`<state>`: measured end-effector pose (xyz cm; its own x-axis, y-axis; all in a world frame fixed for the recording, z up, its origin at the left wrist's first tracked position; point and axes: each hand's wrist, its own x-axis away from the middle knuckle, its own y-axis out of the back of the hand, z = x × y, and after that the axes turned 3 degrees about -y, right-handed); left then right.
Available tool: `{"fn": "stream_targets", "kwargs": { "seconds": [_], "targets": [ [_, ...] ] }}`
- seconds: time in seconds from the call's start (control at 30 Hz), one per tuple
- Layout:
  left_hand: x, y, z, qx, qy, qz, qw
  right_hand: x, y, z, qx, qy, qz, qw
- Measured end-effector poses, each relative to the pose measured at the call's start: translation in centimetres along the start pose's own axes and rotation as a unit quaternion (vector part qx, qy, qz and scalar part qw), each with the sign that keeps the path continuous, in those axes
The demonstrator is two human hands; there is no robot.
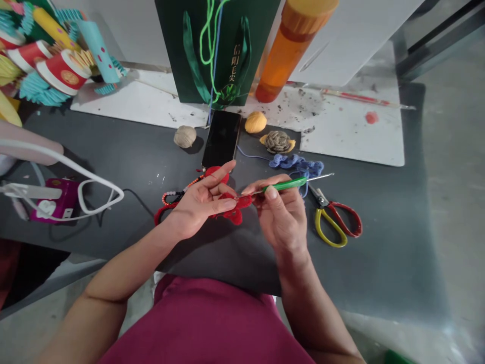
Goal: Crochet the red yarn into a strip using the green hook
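My left hand (pixel 202 199) is closed around a red crocheted piece (pixel 235 215), pinching it between thumb and fingers above the dark grey table (pixel 379 263). My right hand (pixel 282 212) grips a crochet hook with a green handle (pixel 286 184); its metal tip points left into the red piece, and its bare metal tail sticks out to the right. A string of red and dark beads (pixel 178 194) trails left from under my left hand.
Scissors with one red and one yellow handle (pixel 335 220) lie right of my hands. Behind them are a blue crocheted piece (pixel 295 163), a dark phone (pixel 222 139), small beige (pixel 185 136) and yellow (pixel 255 122) yarn balls, a green bag (pixel 215 50) and an orange bottle (pixel 291 48).
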<state>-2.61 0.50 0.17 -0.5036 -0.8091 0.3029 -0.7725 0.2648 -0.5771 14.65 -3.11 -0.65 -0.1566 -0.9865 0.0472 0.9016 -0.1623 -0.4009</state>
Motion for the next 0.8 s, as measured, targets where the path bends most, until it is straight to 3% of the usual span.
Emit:
{"fn": "stream_targets", "kwargs": {
  "seconds": [0.13, 0.23, 0.37, 0.43, 0.5, 0.63, 0.8],
  "targets": [
    [0.0, 0.0, -0.2, -0.015, -0.007, 0.004, 1.0, 0.0, 0.8, 0.5, 0.082, 0.054, 0.034, 0.995],
    [0.0, 0.0, 0.0, -0.023, -0.028, -0.006, 0.999, 0.2, 1.0, 0.8, 0.156, 0.141, 0.056, 0.976],
    [0.0, 0.0, 0.2, -0.009, -0.04, -0.025, 0.999, 0.5, 0.8, 0.9, 0.304, 0.298, 0.071, 0.902],
    [0.1, -0.1, 0.2, 0.023, -0.024, -0.033, 0.999, 0.7, 0.6, 0.7, 0.36, 0.341, 0.071, 0.865],
    [0.2, -0.3, 0.1, 0.07, 0.014, -0.036, 0.997, 1.1, 0.5, 0.5, 0.382, 0.353, 0.07, 0.851],
    [0.4, -0.6, -0.1, 0.136, 0.086, -0.038, 0.986, 1.8, 0.2, -0.1, 0.329, 0.327, 0.031, 0.885],
    [0.4, -0.3, 0.3, 0.123, 0.082, -0.02, 0.989, 2.1, -0.1, -0.6, 0.269, 0.221, -0.091, 0.933]
  ]
}}
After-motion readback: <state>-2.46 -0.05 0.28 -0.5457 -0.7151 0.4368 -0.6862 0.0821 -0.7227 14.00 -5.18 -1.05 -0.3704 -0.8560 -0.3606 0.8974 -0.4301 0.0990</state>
